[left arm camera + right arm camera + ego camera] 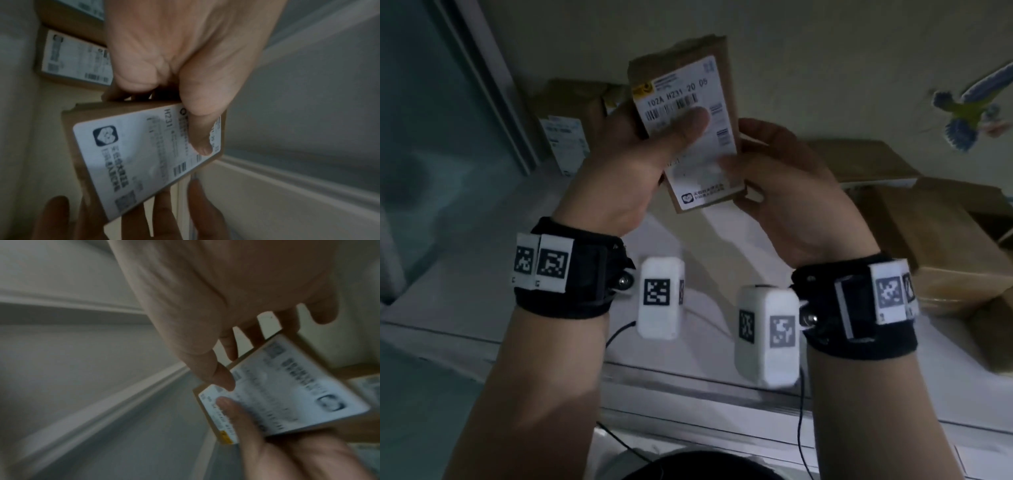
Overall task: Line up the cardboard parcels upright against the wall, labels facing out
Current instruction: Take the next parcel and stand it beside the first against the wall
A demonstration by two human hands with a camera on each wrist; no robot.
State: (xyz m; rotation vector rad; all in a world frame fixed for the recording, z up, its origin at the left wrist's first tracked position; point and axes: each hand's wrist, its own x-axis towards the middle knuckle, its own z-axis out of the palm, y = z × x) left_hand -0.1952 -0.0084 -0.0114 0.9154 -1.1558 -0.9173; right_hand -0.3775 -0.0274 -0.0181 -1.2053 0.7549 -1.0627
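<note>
Cardboard parcel (685,120) gripped by left hand (633,164), right hand (784,192) seemingly pinching its edge

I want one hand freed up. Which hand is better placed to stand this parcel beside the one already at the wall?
Probably the left hand: it grips the parcel on the side nearer the standing parcel.

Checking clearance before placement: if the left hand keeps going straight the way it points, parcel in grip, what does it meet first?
Probably the wall. The left hand points up and away, gripping the labelled parcel jointly with the right hand. An upright parcel stands just left of that line. Depth is unclear.
</note>
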